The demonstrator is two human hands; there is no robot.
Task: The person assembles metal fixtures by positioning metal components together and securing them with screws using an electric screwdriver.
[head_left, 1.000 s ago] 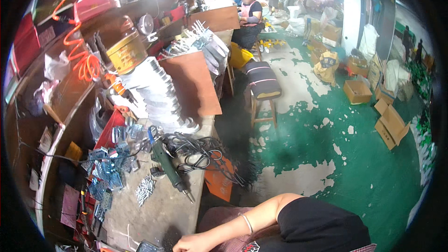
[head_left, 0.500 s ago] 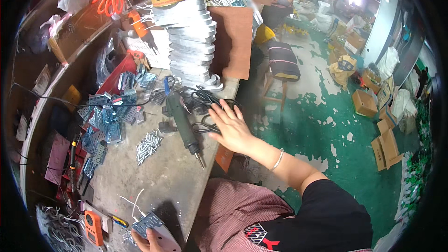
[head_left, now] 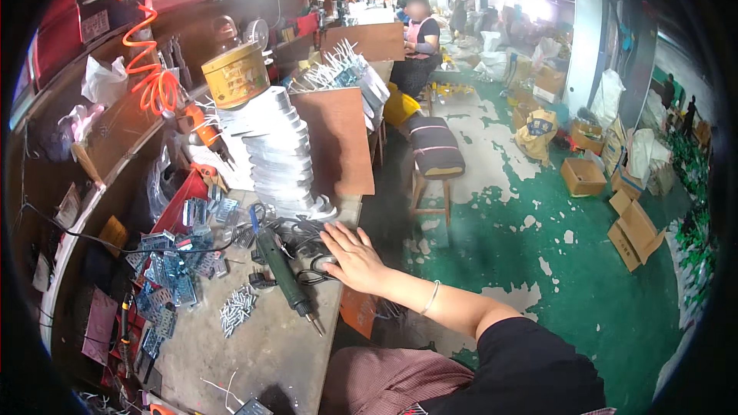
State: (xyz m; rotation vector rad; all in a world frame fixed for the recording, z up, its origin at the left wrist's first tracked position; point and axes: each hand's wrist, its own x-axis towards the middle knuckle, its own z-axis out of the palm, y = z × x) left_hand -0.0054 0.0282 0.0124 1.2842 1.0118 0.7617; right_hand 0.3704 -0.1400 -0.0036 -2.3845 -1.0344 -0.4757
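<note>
My right hand (head_left: 355, 261) is stretched out flat with the fingers apart, at the right edge of the workbench (head_left: 288, 338). It touches or hovers just over a coil of black cable (head_left: 311, 270); I cannot tell which. Left of it lies a dark green electric screwdriver (head_left: 283, 273), its bit pointing toward me. Beside that tool is a heap of small screws (head_left: 237, 310). At the lower edge only the top of a metal-faced part (head_left: 252, 407) with white wires shows. My left hand is out of the picture.
Blue-grey metal plates (head_left: 173, 269) are piled on the left of the bench. A tall stack of white parts (head_left: 277, 157) carries a yellow tin (head_left: 234, 75). An orange coiled hose (head_left: 157, 88) hangs behind. A padded stool (head_left: 436, 147) stands right; another person (head_left: 419, 38) sits farther off.
The view has tilted up, so the bench sits lower in the picture. My left hand, on the metal-faced part before, has left the view. My right hand stays spread by the cable.
</note>
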